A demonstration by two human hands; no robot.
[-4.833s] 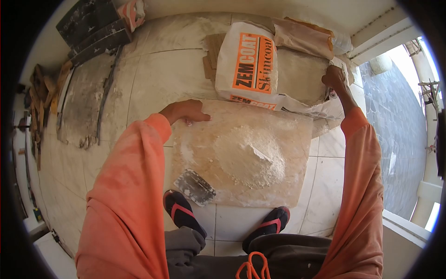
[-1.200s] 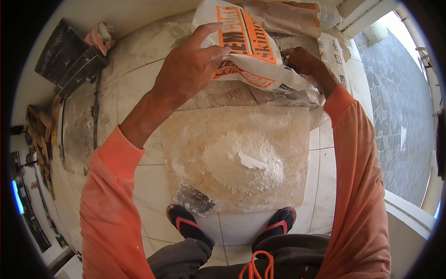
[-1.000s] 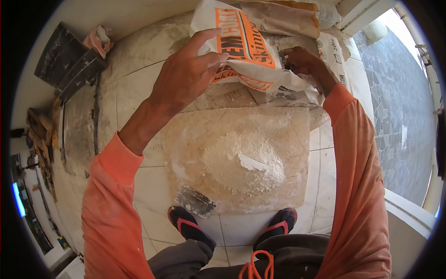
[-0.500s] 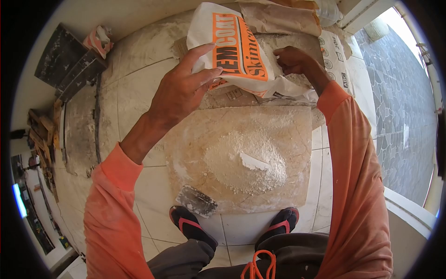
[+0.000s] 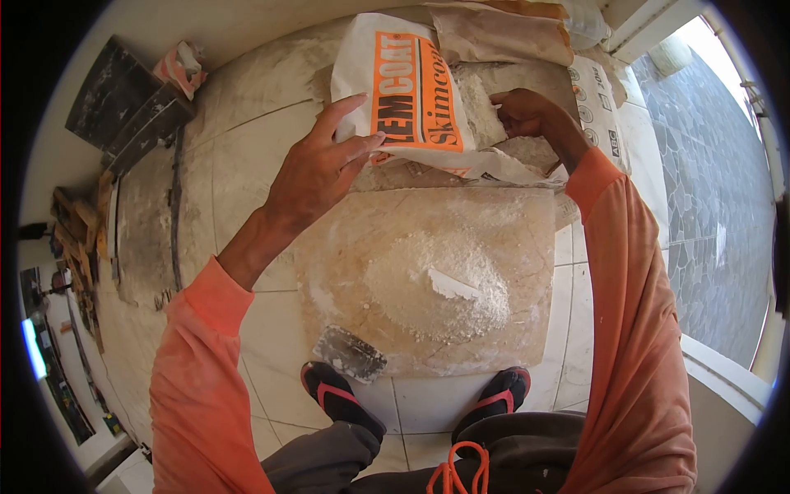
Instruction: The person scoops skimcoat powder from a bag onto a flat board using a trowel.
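Observation:
A white and orange skimcoat bag (image 5: 407, 86) is lifted above the floor at the top middle. My left hand (image 5: 317, 165) grips its lower left corner. My right hand (image 5: 520, 113) holds the bag's open right edge, where white powder shows inside. Below the bag lies a tan square board (image 5: 502, 222) with a heap of white powder (image 5: 436, 284) in its middle. A small white scrap (image 5: 451, 284) sits on the heap. A dusty steel trowel (image 5: 350, 352) rests on the board's near left corner.
My feet in black and red sandals (image 5: 339, 401) stand at the board's near edge on white tiles. Brown paper sacks (image 5: 502, 33) lie behind the bag. Dark planks (image 5: 123, 103) and wood scraps (image 5: 70, 222) lie at the left. A window ledge (image 5: 724, 370) runs along the right.
Both hands have lifted the bag off the floor and turned it more upright. In the last half second the bag's opening has swung toward me and my left hand has dropped slightly.

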